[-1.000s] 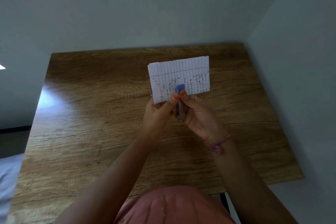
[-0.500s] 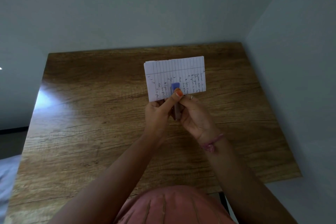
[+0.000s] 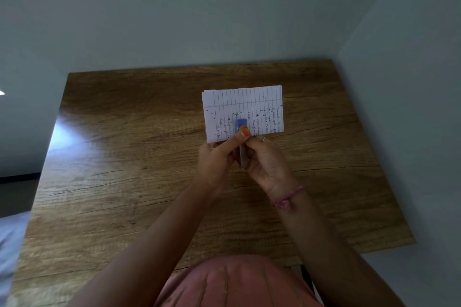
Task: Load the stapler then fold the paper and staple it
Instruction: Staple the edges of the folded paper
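Fingers (image 3: 252, 144) of your right hand (image 3: 268, 164) were curled round the stapler (image 3: 242, 137), thumb nail, painted orange, lying on its top just below the blue cap. A ring showed on one right finger, at 3 o'clock from the stapler's nose. Your left hand (image 3: 217, 159) sat at 9 o'clock of the stapler; its index finger reached across toward the stapler's top, touching or nearly touching the right thumb. Its other fingers were curled under the lower left edge of the folded paper (image 3: 243, 112), gripping it there as far as could be judged; the contact itself was hidden behind the hand.

The paper was lined, handwritten, folded to a small rectangle with its long side horizontal. It was held up above the table (image 3: 124, 182), at 12 o'clock from both hands. The stapler's blue nose overlapped the paper's bottom edge near the middle. Whether the sheet sat inside the stapler's mouth could not be told.

The stapler pointed toward 12 o'clock, its grey body running down between your two palms.

A pink thread bracelet (image 3: 287, 198) circled your right wrist, at 5 o'clock from the hands. Pink ribbed clothing (image 3: 232, 284) filled the lower middle of the view, at 6 o'clock. The table was wood-grained and stood in a corner of pale walls. No container was in view.
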`<state>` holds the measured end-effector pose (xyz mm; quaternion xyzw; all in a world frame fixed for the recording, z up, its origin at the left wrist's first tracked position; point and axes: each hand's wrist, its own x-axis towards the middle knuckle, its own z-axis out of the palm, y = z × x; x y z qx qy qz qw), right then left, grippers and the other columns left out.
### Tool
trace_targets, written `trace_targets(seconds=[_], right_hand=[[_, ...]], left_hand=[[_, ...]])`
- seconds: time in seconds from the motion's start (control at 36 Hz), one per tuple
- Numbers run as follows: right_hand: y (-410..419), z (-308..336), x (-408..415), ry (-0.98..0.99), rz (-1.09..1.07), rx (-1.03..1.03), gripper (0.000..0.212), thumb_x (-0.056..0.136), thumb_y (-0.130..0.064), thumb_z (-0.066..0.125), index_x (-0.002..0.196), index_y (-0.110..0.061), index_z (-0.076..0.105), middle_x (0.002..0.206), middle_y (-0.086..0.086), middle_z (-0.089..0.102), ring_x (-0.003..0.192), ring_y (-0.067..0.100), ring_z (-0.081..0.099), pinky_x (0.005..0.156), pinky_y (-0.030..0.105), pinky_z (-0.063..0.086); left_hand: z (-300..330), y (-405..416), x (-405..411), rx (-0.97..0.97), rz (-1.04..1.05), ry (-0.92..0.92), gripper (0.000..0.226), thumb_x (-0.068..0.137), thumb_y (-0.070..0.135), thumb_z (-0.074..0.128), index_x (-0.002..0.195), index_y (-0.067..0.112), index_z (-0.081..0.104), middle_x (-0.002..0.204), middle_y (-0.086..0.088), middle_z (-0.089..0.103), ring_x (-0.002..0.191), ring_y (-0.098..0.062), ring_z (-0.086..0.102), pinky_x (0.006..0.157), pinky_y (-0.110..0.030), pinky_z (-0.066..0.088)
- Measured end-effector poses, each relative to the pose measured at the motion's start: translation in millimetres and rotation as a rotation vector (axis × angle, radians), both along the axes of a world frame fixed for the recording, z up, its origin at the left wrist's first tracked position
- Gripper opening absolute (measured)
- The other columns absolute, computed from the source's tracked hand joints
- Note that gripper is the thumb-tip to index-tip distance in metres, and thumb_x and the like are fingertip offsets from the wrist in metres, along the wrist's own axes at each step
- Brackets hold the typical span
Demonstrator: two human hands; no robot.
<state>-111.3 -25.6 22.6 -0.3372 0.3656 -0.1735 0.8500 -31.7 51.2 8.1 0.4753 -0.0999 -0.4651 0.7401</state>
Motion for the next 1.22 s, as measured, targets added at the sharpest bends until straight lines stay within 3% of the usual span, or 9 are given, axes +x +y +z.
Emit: trace_targets(seconds=[0.17, 0.33, 0.42, 0.5, 0.64, 0.75, 0.83, 1.03, 1.22], right_hand=[[-4, -2, -5, -0.015, 0.033, -0.007, 0.020, 0.082, -0.020, 0.069, 0.100, -0.011, 0.070, 0.099, 0.008, 0.074, 0.084, 0.015, 0.071, 0.059, 0.021, 0.054], [-10, -1, -7, 0.007, 0.075, -0.040, 0.028, 0.072, -0.026, 0.073, 0.097, -0.016, 0.070, 0.100, 0.005, 0.073, 0.088, 0.014, 0.069, 0.071, 0.025, 0.057], [-15, -1, -10, 0.042, 0.130, -0.031, 0.033, 0.070, -0.024, 0.074, 0.100, -0.012, 0.067, 0.099, 0.007, 0.074, 0.085, 0.015, 0.070, 0.072, 0.026, 0.058], [-17, 0, -12, 0.058, 0.178, -0.047, 0.035, 0.070, -0.023, 0.075, 0.101, -0.009, 0.066, 0.097, 0.007, 0.074, 0.080, 0.013, 0.070, 0.063, 0.024, 0.057], [-22, -3, -12, 0.078, 0.212, -0.077, 0.041, 0.071, -0.022, 0.075, 0.107, -0.004, 0.065, 0.108, 0.011, 0.072, 0.091, 0.016, 0.069, 0.067, 0.025, 0.057], [-24, -6, -17, 0.117, 0.270, -0.215, 0.032, 0.070, -0.026, 0.075, 0.100, -0.015, 0.070, 0.098, 0.002, 0.075, 0.081, 0.009, 0.068, 0.064, 0.021, 0.054], [-25, -11, -24, 0.219, 0.304, -0.375, 0.038, 0.069, -0.033, 0.077, 0.105, -0.024, 0.071, 0.088, -0.007, 0.073, 0.075, 0.005, 0.063, 0.061, 0.019, 0.051], [-29, -28, -36, 0.345, 0.153, -0.496, 0.037, 0.077, -0.028, 0.076, 0.113, -0.028, 0.067, 0.102, -0.008, 0.070, 0.086, 0.004, 0.064, 0.061, 0.015, 0.048], [-29, -47, -35, 0.436, -0.112, -0.612, 0.025, 0.077, -0.033, 0.077, 0.100, -0.036, 0.066, 0.088, -0.017, 0.069, 0.079, -0.009, 0.064, 0.059, 0.009, 0.048]], left_hand=[[4, 4, 11, -0.022, -0.127, -0.030, 0.034, 0.081, 0.021, 0.074, 0.114, 0.016, 0.067, 0.115, -0.013, 0.069, 0.108, -0.030, 0.066, 0.083, -0.038, 0.058], [6, 14, 29, -0.006, -0.078, 0.016, 0.038, 0.088, 0.030, 0.061, 0.120, 0.010, 0.061, 0.119, -0.015, 0.067, 0.107, -0.028, 0.066, 0.089, -0.039, 0.056], [10, 20, 41, 0.042, -0.004, -0.055, 0.032, 0.087, 0.033, 0.063, 0.112, 0.013, 0.066, 0.112, -0.012, 0.070, 0.105, -0.027, 0.067, 0.082, -0.038, 0.058], [11, 25, 52, 0.072, 0.050, -0.165, 0.022, 0.086, 0.028, 0.063, 0.102, 0.015, 0.069, 0.102, -0.006, 0.072, 0.098, -0.022, 0.069, 0.075, -0.031, 0.057], [6, 30, 62, 0.135, 0.109, -0.267, 0.007, 0.088, 0.013, 0.064, 0.093, 0.013, 0.069, 0.099, -0.006, 0.074, 0.097, -0.022, 0.070, 0.073, -0.027, 0.057], [1, 34, 63, 0.169, 0.135, -0.279, 0.013, 0.087, 0.012, 0.066, 0.098, 0.005, 0.067, 0.100, -0.009, 0.074, 0.097, -0.023, 0.070, 0.074, -0.028, 0.058], [-3, 37, 63, 0.191, 0.170, -0.242, 0.015, 0.086, 0.011, 0.067, 0.099, 0.002, 0.066, 0.102, -0.010, 0.073, 0.099, -0.023, 0.070, 0.076, -0.030, 0.058], [-6, 44, 58, 0.206, 0.265, -0.095, 0.010, 0.086, 0.010, 0.068, 0.093, 0.004, 0.064, 0.101, -0.007, 0.074, 0.099, -0.021, 0.070, 0.072, -0.025, 0.057], [-9, 52, 57, 0.212, 0.335, -0.038, 0.010, 0.088, 0.010, 0.066, 0.097, 0.008, 0.063, 0.104, -0.009, 0.072, 0.099, -0.021, 0.070, 0.071, -0.026, 0.058]])
